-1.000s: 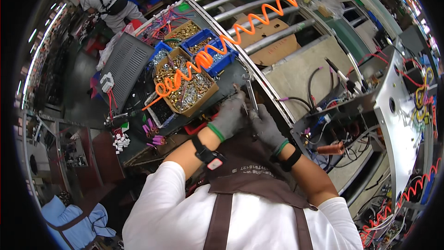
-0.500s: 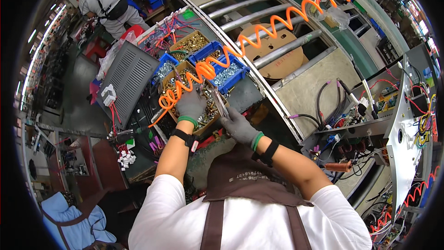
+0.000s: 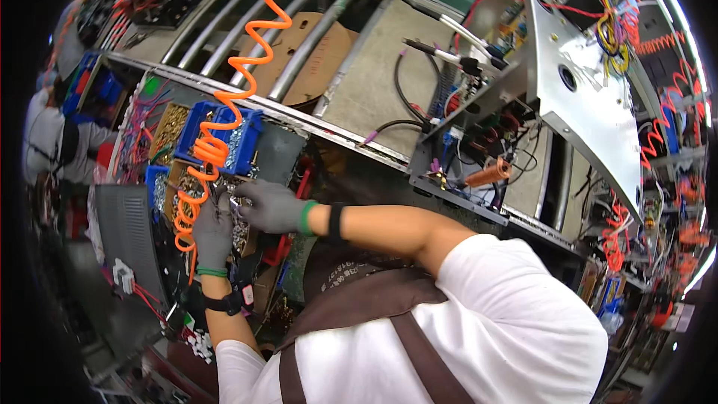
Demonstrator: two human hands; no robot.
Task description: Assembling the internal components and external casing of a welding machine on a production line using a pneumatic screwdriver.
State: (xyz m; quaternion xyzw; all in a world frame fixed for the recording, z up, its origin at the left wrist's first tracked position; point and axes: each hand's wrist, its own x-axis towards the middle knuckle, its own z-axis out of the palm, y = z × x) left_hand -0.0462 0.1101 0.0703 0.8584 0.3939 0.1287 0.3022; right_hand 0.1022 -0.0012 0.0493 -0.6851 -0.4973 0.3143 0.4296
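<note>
Toward the bench's near edge, a cardboard box is pointing its long axis roughly at the person; left hand and right hand are meeting above its fasteners, grips unclear.

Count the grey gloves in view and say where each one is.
2: one on the left hand, beside the coiled orange hose; another on the right hand, by the metal fasteners. More may be hidden on the co-worker.
</note>
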